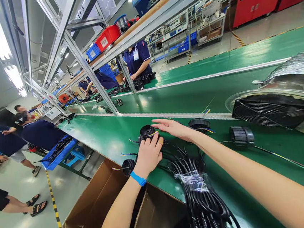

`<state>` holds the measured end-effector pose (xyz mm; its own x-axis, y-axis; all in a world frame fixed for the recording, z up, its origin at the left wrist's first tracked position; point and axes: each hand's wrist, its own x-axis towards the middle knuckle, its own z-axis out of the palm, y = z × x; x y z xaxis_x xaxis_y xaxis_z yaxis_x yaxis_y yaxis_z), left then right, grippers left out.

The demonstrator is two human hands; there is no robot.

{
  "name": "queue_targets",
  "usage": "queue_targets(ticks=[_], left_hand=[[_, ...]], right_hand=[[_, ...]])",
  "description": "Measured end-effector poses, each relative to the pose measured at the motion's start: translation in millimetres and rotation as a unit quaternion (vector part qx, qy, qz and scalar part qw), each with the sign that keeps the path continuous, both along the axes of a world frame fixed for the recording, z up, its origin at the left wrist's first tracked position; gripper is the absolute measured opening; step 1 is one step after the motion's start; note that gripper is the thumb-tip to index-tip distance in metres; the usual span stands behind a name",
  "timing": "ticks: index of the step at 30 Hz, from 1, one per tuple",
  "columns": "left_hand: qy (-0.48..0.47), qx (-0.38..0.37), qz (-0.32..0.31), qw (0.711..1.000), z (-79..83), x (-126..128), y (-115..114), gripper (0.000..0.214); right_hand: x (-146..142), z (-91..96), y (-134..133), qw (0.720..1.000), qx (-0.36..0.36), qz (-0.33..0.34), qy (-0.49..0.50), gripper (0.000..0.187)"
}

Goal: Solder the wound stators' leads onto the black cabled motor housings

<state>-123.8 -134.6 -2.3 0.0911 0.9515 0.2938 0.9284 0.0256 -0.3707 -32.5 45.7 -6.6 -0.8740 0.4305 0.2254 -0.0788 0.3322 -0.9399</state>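
Steadying looks like the left hand's (149,156) job: its fingers bend over the near side of a black cup (146,130), right by the coloured wires (153,133) at its rim. Can't tell if it's pinching the wires, gripping the cup or only resting there. Right hand (172,127) is loose, fingers stretched out past the cup's far side, nothing seen in its grasp; contact with the rim unclear.

Cup sits on the green table (267,192), between the near edge and the metal rail (146,115) along the far edge. A second cup (128,167) lies right at the near edge, above the cardboard box (95,194).

To do it well, I'd keep the cup planted with one hand, sort the wires with the other, and lift them clear of the rim so none gets trapped or kinked. Pull gently; thin leads probably won't like a tug. I'd also shift the second cup inward, since a nudge could drop it in the box.

Hard to see: left fingertips and the cup's lower half are behind the hand. Cup interior is too dark to read. Cable bundle (196,185) hangs over the near edge, its bottom cut off by the frame; box contents mostly hidden.
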Motion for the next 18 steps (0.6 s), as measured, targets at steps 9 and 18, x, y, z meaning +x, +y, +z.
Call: queue_targets(ticks=[9, 18], left_hand=[[0.050, 0.023, 0.032, 0.998, -12.6, 14, 3, 0.047], [0.043, 0.182, 0.052, 0.981, -40.3, 12, -3, 0.038]], right_hand=[[-33, -27.6, 8, 0.994, 0.070, -0.036, -0.078, 0.033], [-21, -31.3, 8, 0.982, 0.114, -0.080, -0.129, 0.032]])
